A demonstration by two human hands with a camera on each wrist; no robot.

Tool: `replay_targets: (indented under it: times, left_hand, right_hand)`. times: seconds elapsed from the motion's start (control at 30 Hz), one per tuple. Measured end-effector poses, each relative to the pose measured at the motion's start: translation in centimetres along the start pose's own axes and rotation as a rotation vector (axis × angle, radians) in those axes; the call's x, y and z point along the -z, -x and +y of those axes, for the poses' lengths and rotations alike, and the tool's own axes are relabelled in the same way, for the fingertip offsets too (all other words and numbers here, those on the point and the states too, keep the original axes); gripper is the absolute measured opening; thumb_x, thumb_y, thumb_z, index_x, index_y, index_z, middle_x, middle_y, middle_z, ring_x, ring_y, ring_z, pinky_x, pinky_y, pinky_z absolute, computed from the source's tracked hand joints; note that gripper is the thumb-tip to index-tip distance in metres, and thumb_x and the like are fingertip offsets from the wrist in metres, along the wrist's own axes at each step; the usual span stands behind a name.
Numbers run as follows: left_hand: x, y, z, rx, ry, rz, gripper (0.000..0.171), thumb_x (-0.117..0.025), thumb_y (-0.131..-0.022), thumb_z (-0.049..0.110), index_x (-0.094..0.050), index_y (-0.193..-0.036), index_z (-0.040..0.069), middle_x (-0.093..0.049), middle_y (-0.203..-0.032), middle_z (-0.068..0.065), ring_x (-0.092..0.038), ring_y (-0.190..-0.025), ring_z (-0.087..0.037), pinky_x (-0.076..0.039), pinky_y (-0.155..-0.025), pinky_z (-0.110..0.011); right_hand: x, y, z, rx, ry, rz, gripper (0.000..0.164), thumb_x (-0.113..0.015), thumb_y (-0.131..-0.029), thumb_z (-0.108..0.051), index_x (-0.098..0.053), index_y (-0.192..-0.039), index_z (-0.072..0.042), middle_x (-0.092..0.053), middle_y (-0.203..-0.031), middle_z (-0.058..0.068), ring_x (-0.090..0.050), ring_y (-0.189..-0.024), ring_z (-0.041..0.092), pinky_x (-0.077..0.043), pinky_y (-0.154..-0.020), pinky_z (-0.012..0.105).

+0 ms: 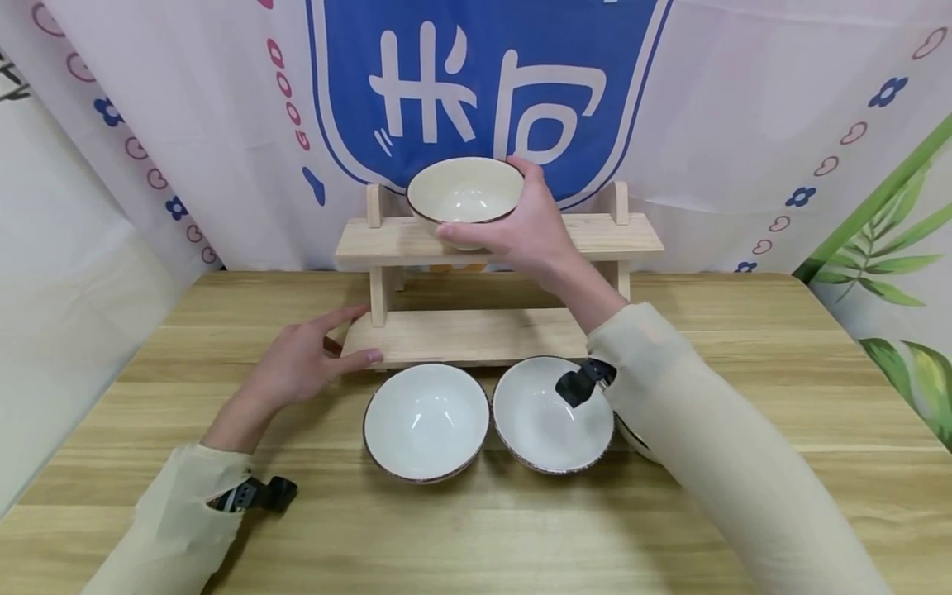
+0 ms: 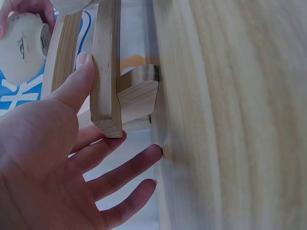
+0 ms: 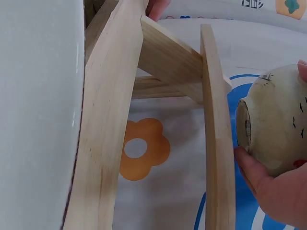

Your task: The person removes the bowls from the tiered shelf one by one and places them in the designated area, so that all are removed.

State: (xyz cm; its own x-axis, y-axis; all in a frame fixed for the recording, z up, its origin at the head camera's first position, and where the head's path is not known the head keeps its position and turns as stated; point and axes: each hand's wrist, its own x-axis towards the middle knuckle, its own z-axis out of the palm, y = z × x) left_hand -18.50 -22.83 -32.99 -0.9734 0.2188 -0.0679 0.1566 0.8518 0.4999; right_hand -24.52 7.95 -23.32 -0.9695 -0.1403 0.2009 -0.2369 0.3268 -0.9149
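My right hand (image 1: 531,223) grips a cream bowl (image 1: 464,190) with a dark rim, thumb along the near side and fingers round the right side. The bowl is over the upper board (image 1: 610,235) of a two-tier wooden rack (image 1: 483,335). In the right wrist view the foot of this bowl (image 3: 273,120) faces the board, a small gap away. At the rack's lower left end is my left hand (image 1: 305,359). Its thumb lies on one face of the lower board (image 2: 103,72), with fingertips at the other face; the remaining fingers spread loosely.
Two white bowls (image 1: 427,421) with dark rims stand side by side before the rack, the right bowl (image 1: 546,417) partly under my right wrist. Another bowl (image 1: 635,442) is mostly hidden by the sleeve. Behind the rack hangs a printed curtain (image 1: 245,165).
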Motion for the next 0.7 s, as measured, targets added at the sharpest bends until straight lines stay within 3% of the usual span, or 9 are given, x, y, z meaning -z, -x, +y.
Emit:
replay_targets:
  times: [0.7]
  left_hand:
    - [0.0, 0.1, -0.1, -0.009, 0.005, 0.004, 0.091, -0.072, -0.095, 0.064, -0.040, -0.165, 0.016, -0.068, -0.135, -0.031, -0.074, -0.110, -0.037, -0.058, -0.074, -0.037]
  right_hand:
    - [3.7, 2.4, 1.0, 0.039, -0.006, 0.024, 0.115, -0.096, -0.077, -0.030, -0.023, -0.165, -0.014, -0.042, -0.160, 0.008, -0.050, -0.140, 0.021, -0.055, -0.110, 0.039]
